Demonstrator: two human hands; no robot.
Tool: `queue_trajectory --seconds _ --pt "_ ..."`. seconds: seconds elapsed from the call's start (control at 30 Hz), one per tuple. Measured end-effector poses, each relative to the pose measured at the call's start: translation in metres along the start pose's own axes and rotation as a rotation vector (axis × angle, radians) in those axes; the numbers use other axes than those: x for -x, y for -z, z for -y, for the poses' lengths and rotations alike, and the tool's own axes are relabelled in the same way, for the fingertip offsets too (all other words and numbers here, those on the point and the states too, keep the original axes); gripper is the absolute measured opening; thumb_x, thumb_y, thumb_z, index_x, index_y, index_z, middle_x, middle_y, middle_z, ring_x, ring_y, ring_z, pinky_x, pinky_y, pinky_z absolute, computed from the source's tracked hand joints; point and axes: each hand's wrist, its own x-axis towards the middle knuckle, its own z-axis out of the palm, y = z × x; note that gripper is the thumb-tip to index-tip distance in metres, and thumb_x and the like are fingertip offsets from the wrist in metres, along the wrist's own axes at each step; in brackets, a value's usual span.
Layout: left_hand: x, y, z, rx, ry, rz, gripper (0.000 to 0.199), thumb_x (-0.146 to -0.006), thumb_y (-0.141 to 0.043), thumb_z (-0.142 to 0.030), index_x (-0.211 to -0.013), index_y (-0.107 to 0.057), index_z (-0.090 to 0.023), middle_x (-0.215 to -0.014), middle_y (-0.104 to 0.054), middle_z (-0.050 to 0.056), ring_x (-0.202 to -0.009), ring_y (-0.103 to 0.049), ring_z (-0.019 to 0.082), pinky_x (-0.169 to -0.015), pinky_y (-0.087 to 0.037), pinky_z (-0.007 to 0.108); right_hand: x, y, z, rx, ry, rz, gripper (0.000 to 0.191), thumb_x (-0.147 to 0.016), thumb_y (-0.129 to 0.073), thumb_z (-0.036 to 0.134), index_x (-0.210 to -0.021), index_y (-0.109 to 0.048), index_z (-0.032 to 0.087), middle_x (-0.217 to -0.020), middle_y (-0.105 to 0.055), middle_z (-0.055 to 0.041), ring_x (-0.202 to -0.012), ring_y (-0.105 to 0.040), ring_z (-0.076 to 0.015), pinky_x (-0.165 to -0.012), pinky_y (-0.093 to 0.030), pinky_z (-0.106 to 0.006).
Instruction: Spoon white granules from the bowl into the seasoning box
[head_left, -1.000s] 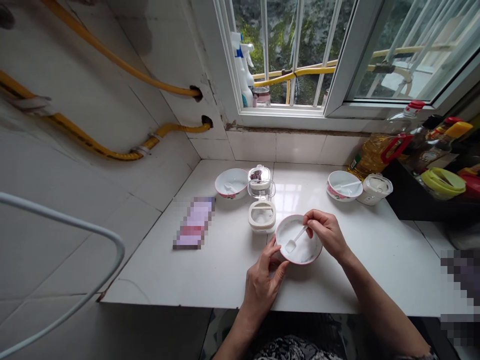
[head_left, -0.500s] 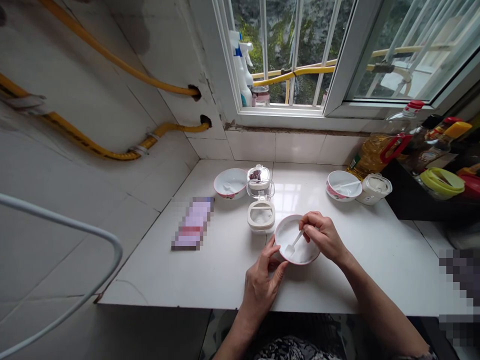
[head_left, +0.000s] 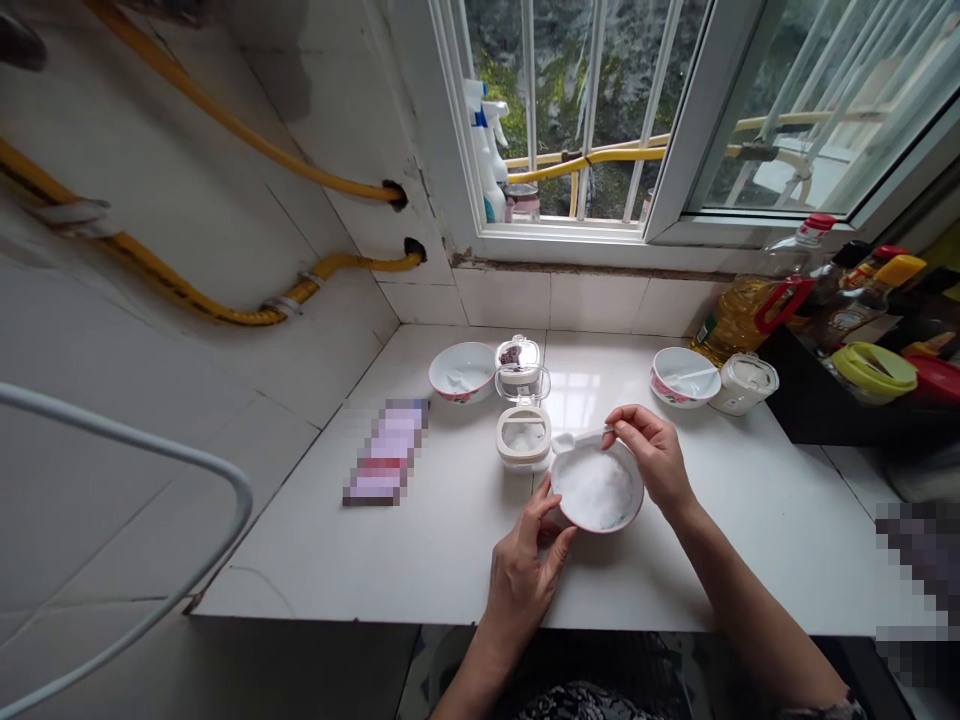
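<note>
A white bowl (head_left: 636, 508) with a reddish rim stands near the counter's front, filled with white granules (head_left: 596, 487). My left hand (head_left: 526, 560) grips its left side, fingers and thumb on the rim and wall. Pinched in my right hand (head_left: 651, 455) is a small white spoon (head_left: 574, 440), held level over the bowl's far rim, its scoop pointing left toward the jar. That clear jar (head_left: 523, 440) with a pale rim stands just beyond the bowl, lid flipped up, with white contents inside.
Behind stand a closed jar with dark red contents (head_left: 519, 360) and a white bowl (head_left: 463, 372). At the right are another bowl with a spoon (head_left: 684, 378), a lidded jar (head_left: 745, 384) and an oil bottle (head_left: 739, 300). A blurred purple object (head_left: 390, 455) lies left.
My right hand has lifted the spoon out of the white granules, up and left to the bowl's far rim. My left hand keeps its hold on the bowl.
</note>
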Motion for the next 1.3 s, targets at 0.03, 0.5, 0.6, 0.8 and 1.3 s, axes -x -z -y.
queue_trajectory --seconds 0.03,0.5,0.6,0.8,1.3 --pt "0.0 0.0 0.0 0.003 0.002 0.0 0.026 -0.101 -0.051 -0.035 -0.123 -0.052 -0.021 -0.138 -0.061 0.02 -0.069 -0.074 0.013 -0.069 -0.063 0.026 0.002 -0.005 0.001 0.038 0.064 -0.004 0.011 -0.087 -0.056 0.03 -0.086 -0.062 0.021 -0.068 -0.07 -0.0009 -0.068 -0.065 -0.0181 -0.071 -0.05 -0.033" --pt "0.001 0.0 0.001 0.015 0.01 0.009 0.026 -0.101 -0.052 -0.032 -0.124 -0.052 -0.022 -0.141 -0.059 0.019 -0.074 -0.075 0.014 -0.072 -0.063 0.026 0.009 -0.003 0.014 0.592 0.736 -0.004 0.018 -0.084 -0.049 0.007 -0.082 -0.056 0.024 -0.064 -0.064 0.0042 -0.056 -0.056 -0.0145 -0.093 -0.046 -0.042" --pt "0.001 0.0 0.0 0.004 0.007 0.011 0.028 -0.101 -0.051 -0.034 -0.126 -0.051 -0.022 -0.14 -0.059 0.018 -0.076 -0.076 0.015 -0.072 -0.063 0.026 0.012 0.001 0.01 0.637 0.75 0.071 0.017 -0.079 -0.048 0.007 -0.075 -0.053 0.023 -0.056 -0.056 0.0063 -0.05 -0.047 -0.013 -0.089 -0.046 -0.04" --pt "0.001 0.001 -0.001 -0.006 0.025 0.016 0.027 -0.101 -0.052 -0.034 -0.125 -0.052 -0.022 -0.141 -0.059 0.017 -0.078 -0.077 0.016 -0.073 -0.064 0.028 0.014 -0.007 -0.006 0.701 0.62 0.3 0.015 -0.075 -0.047 0.009 -0.073 -0.053 0.023 -0.055 -0.055 0.0052 -0.051 -0.046 -0.0132 -0.088 -0.043 -0.039" --pt "0.0 0.001 0.0 0.017 0.013 0.022 0.028 -0.101 -0.052 -0.032 -0.126 -0.051 -0.021 -0.142 -0.057 0.02 -0.077 -0.076 0.015 -0.072 -0.063 0.026 0.005 0.007 0.001 0.129 -0.141 0.107 0.013 -0.07 -0.05 0.023 -0.064 -0.061 0.02 -0.048 -0.054 0.0034 -0.051 -0.048 -0.0139 -0.057 -0.038 -0.028"
